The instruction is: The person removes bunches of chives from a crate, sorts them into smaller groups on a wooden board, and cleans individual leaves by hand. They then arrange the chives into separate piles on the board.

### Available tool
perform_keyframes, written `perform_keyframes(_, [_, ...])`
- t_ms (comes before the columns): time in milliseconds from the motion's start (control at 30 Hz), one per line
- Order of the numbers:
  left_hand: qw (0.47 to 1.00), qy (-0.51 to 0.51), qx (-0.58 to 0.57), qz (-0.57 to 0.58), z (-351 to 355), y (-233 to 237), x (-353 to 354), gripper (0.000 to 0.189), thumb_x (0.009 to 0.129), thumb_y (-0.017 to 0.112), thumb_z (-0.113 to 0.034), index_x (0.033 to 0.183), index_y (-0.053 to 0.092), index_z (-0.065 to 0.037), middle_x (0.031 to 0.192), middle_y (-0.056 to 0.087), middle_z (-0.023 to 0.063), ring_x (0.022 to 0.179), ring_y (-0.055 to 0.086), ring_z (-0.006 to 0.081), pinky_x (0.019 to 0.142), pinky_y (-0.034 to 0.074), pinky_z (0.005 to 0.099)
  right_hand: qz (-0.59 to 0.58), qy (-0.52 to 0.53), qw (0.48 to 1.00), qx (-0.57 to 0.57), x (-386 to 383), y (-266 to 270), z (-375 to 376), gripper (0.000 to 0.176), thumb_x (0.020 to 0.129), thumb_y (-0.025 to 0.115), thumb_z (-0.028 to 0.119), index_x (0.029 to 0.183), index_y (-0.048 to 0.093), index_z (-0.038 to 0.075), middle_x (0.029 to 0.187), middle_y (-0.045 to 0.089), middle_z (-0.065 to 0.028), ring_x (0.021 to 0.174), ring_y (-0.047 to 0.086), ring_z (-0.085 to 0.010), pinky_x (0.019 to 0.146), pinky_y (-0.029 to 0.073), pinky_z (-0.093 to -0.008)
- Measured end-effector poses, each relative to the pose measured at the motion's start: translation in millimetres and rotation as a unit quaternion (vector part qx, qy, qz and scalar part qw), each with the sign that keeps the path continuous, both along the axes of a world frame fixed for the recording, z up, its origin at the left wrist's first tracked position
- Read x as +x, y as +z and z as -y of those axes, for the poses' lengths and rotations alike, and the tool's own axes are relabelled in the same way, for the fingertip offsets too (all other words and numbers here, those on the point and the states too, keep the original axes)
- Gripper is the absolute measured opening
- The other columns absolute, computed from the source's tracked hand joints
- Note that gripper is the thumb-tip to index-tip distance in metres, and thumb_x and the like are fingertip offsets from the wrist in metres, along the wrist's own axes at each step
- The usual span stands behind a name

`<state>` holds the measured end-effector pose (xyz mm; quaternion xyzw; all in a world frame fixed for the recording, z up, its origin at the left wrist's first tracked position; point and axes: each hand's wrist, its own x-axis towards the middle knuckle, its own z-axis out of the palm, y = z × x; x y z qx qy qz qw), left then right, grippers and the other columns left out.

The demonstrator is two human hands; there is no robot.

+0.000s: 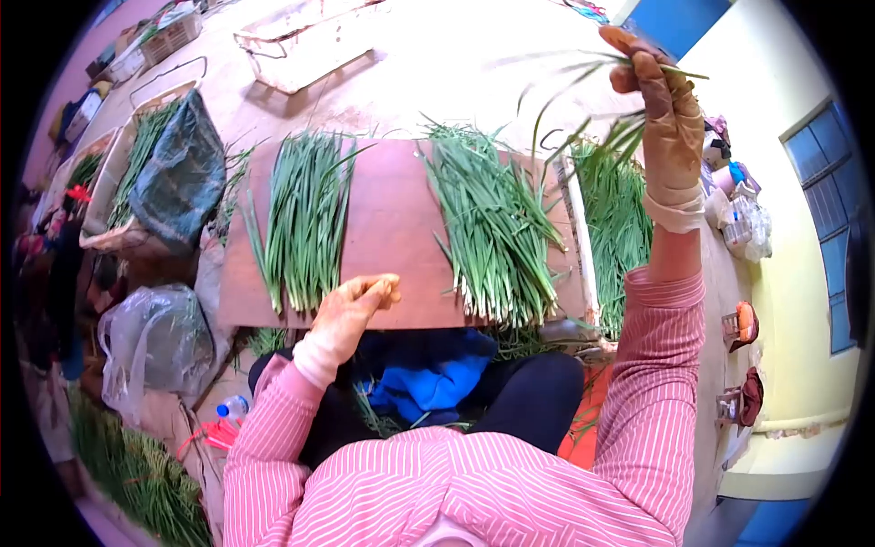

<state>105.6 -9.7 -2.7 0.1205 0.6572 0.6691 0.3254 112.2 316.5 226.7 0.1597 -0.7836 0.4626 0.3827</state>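
Observation:
My right hand [673,132], in a stained tan glove, is raised far out to the right and grips a few loose garlic chives [620,141] whose leaves trail leftward, blurred. My left hand [351,314], gloved too, is curled with thumb and fingers together at the board's near edge; nothing shows between them. Just beyond it, a neat bundle of garlic chives [310,214] lies on the brown board [387,201], white ends toward me. A larger, looser pile of garlic chives [492,228] covers the board's right part.
A crate of chives [612,228] stands right of the board. On the left are a crate [114,232] with a dark green sheet [182,169] and a clear plastic bag [155,346]. A white crate [310,59] sits beyond. Blue cloth [433,374] lies on my lap.

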Motion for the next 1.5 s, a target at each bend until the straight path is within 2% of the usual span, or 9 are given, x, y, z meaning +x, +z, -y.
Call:
perform_keyframes(67, [1.000, 0.007, 0.008, 0.009, 0.3, -12.6, -4.4, 0.038, 0.095, 0.054, -0.030, 0.116, 0.060, 0.002, 0.100, 0.067, 0.0079, 0.091, 0.061, 0.0118, 0.088, 0.046, 0.0262, -0.032, 0.172, 0.980, -0.097, -0.6, -8.1, 39.4, 0.033, 0.094, 0.056, 0.016, 0.127, 0.056, 0.014, 0.108, 0.066, -0.0023, 0.077, 0.057, -0.0037, 0.071, 0.047, -0.0177])
perform_keyframes(200, [0.996, 0.049, 0.039, 0.058, 12.4, -32.4, -12.2, 0.035, 0.095, 0.055, -0.031, 0.117, 0.059, -0.004, 0.098, 0.067, 0.0040, 0.086, 0.060, 0.0101, 0.083, 0.047, 0.0260, 0.043, -0.161, 0.846, 0.507, -1.6, -91.4, 97.9, 0.036, 0.087, 0.062, 0.020, 0.122, 0.058, 0.024, 0.091, 0.062, 0.0039, 0.079, 0.057, -0.0119, 0.073, 0.048, -0.0296])
perform_keyframes(333, [0.990, 0.128, -0.028, 0.060, 25.1, -39.0, -18.3, 0.033, 0.094, 0.055, -0.027, 0.118, 0.056, -0.005, 0.095, 0.065, 0.0015, 0.072, 0.055, 0.0060, 0.068, 0.045, 0.0199, 0.215, -0.007, 0.745, 0.631, 19.3, -225.5, 118.9, 0.058, 0.076, 0.064, 0.016, 0.131, 0.049, 0.022, 0.119, 0.056, -0.0081, 0.120, 0.049, -0.0266, 0.103, 0.035, -0.0446])
perform_keyframes(600, [0.986, 0.155, -0.055, 0.038, 37.2, -36.6, -19.4, 0.022, 0.092, 0.059, -0.022, 0.101, 0.059, -0.002, 0.081, 0.061, 0.0023, 0.064, 0.050, 0.0063, 0.062, 0.044, 0.0201, 0.324, -0.153, 0.921, 0.155, 115.5, -278.2, 118.9, 0.019, 0.086, 0.063, 0.023, 0.099, 0.066, 0.010, 0.089, 0.065, -0.0109, 0.083, 0.063, -0.0290, 0.072, 0.050, -0.0394])
perform_keyframes(733, [0.984, 0.173, -0.030, 0.002, 29.3, -28.5, -3.4, 0.023, 0.093, 0.058, -0.024, 0.095, 0.059, -0.002, 0.075, 0.058, 0.0006, 0.062, 0.049, 0.0061, 0.059, 0.041, 0.0193, 0.528, -0.201, 0.781, 0.267, 128.8, -287.4, 154.6, 0.047, 0.089, 0.052, 0.053, 0.083, 0.070, 0.010, 0.081, 0.067, -0.0138, 0.076, 0.065, -0.0313, 0.071, 0.051, -0.0390])
perform_keyframes(867, [0.986, 0.158, -0.028, 0.051, 24.3, -51.8, 26.1, 0.025, 0.094, 0.057, -0.030, 0.092, 0.060, -0.005, 0.071, 0.055, -0.0006, 0.060, 0.047, 0.0064, 0.056, 0.041, 0.0194, 0.659, -0.053, 0.749, -0.041, 122.7, -318.3, 175.1, 0.060, 0.085, 0.053, 0.062, 0.087, 0.069, 0.005, 0.074, 0.067, -0.0106, 0.066, 0.066, -0.0222, 0.069, 0.050, -0.0351])
perform_keyframes(1000, [0.966, 0.140, -0.154, 0.154, 9.2, -68.9, 42.9, 0.040, 0.083, 0.066, -0.044, 0.093, 0.058, -0.006, 0.075, 0.055, -0.0010, 0.059, 0.047, 0.0056, 0.055, 0.040, 0.0191, 0.645, 0.015, 0.734, -0.211, 119.0, -313.8, 192.9, 0.032, 0.093, 0.059, 0.032, 0.095, 0.068, 0.001, 0.071, 0.065, -0.0035, 0.062, 0.059, -0.0092, 0.057, 0.048, -0.0228])
perform_keyframes(1267, [0.937, 0.149, 0.154, 0.274, 4.0, -75.3, 40.9, 0.031, 0.097, 0.050, -0.028, 0.108, 0.058, 0.001, 0.063, 0.048, -0.0031, 0.055, 0.043, 0.0083, 0.056, 0.040, 0.0238, 0.413, -0.163, 0.887, 0.126, 116.5, -277.5, 189.8, 0.037, 0.087, 0.064, 0.041, 0.081, 0.067, 0.005, 0.071, 0.065, -0.0103, 0.061, 0.063, -0.0259, 0.058, 0.050, -0.0349])
perform_keyframes(1500, [0.944, 0.169, 0.118, 0.259, -0.6, -62.9, 34.3, 0.035, 0.098, 0.048, -0.033, 0.109, 0.059, -0.001, 0.054, 0.034, -0.0072, 0.048, 0.031, 0.0054, 0.051, 0.031, 0.0233, 0.434, -0.210, 0.830, 0.281, 75.8, -313.4, 156.0, 0.039, 0.083, 0.067, 0.043, 0.080, 0.062, 0.004, 0.072, 0.063, -0.0114, 0.062, 0.062, -0.0255, 0.058, 0.048, -0.0366])
